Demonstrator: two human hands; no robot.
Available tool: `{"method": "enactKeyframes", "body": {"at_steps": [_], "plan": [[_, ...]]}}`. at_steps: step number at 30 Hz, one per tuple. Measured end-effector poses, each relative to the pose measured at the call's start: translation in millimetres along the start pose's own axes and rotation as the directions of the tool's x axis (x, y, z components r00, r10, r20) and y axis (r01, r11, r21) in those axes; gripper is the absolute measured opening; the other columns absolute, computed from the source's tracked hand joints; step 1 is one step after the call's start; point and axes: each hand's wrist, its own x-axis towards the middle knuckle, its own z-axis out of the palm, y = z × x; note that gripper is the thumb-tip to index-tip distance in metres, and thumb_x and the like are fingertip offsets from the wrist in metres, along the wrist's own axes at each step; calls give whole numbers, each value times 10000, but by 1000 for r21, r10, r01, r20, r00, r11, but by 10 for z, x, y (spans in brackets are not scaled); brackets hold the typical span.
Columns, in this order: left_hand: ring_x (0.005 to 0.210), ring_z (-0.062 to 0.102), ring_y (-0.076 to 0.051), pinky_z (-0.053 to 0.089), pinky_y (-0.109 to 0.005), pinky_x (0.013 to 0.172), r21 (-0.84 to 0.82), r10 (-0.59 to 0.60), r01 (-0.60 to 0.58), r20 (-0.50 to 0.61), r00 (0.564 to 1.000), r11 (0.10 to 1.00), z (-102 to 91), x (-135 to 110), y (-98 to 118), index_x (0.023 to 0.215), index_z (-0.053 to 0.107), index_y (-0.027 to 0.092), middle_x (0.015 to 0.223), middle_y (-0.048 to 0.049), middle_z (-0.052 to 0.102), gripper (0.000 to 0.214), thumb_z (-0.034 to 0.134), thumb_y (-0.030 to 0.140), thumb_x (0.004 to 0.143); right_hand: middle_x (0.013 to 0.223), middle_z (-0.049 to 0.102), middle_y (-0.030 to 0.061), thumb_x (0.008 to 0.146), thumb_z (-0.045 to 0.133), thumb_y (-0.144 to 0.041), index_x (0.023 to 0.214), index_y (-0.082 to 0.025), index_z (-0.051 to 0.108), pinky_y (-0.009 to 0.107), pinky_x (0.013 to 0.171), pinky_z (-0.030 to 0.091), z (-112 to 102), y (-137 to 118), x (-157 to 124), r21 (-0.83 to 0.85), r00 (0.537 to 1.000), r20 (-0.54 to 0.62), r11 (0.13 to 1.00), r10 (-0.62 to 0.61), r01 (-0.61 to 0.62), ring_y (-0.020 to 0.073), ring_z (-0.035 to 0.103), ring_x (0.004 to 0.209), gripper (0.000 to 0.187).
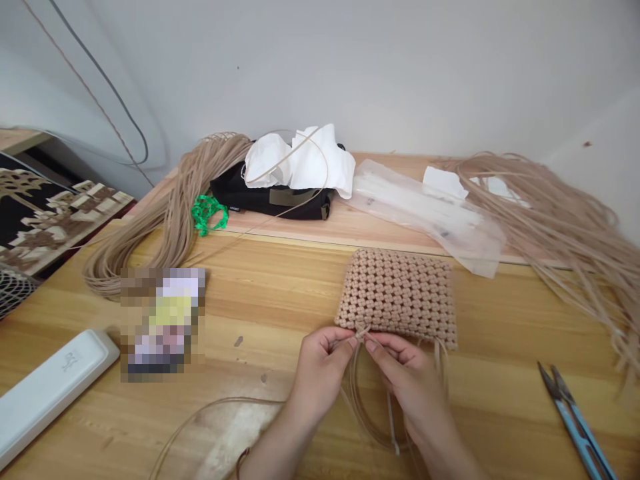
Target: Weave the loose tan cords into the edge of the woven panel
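A tan woven piece (400,293) with a knobbly, open lattice lies on the wooden table in front of me. At its near left corner, my left hand (325,363) pinches thin tan cord (361,333) between thumb and fingers. My right hand (410,373) pinches the same cord just to the right, so the fingertips of both hands almost meet. Loose strands loop down between my wrists, and more hang from the near right edge of the woven piece. One long strand (225,401) runs off to the left beneath my left forearm.
Blue-handled snips (575,413) lie at the right. Cord bundles rest at the back left (175,200) and back right (560,220). Between them are a black pouch (300,207) with white paper, green ribbon (207,215) and a plastic bag (425,207). A white case (55,393) lies left, beside a blurred-out object.
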Motion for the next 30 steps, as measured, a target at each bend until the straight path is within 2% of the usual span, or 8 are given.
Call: {"method": "enactKeyframes", "body": {"at_steps": [6,13,20,24,27,30], "plan": [[580,544,-119,420,-217,570,-31,19,-19,-2,1000,999,7,-13,20,705,672,123,664,-37,663,174,663,264,604,554,610,5,570,695,-338,692,-179,686,189,398,322,1,-5,0,14,1000,8,1000,-15,15,120,510,514,201],[602,551,-124,425,-220,593,-8,38,-38,16,999,999,-2,-12,37,708,683,129,684,-38,673,150,652,247,620,565,615,-1,571,695,-327,692,-189,684,190,420,337,7,-7,-6,27,1000,0,999,-22,22,120,517,533,183],[571,540,-119,413,-213,560,-7,34,-34,46,998,999,-7,-8,36,705,686,133,646,-30,664,154,649,261,627,479,549,-24,586,685,-344,705,-196,683,187,356,230,-26,1,18,-12,999,32,1000,-13,13,79,393,407,190],[601,545,-120,412,-212,585,36,62,-65,96,993,997,-21,0,26,716,690,146,665,-21,666,146,617,261,664,408,483,-41,579,686,-348,699,-202,685,189,367,245,-35,-5,19,-7,999,45,1000,3,-3,83,392,407,189],[626,550,-125,415,-217,603,60,78,-83,84,993,995,-24,2,14,732,685,139,701,-30,670,151,606,252,672,410,478,-39,572,686,-346,694,-196,684,186,364,238,-25,-14,3,5,999,24,1000,22,-22,78,383,403,194],[631,551,-129,419,-220,607,56,82,-86,61,995,995,-18,-2,4,720,676,130,704,-37,669,147,609,249,665,460,510,-30,575,686,-346,691,-181,675,176,342,166,-22,-13,1,3,999,25,1000,27,-27,51,316,377,202]]}}
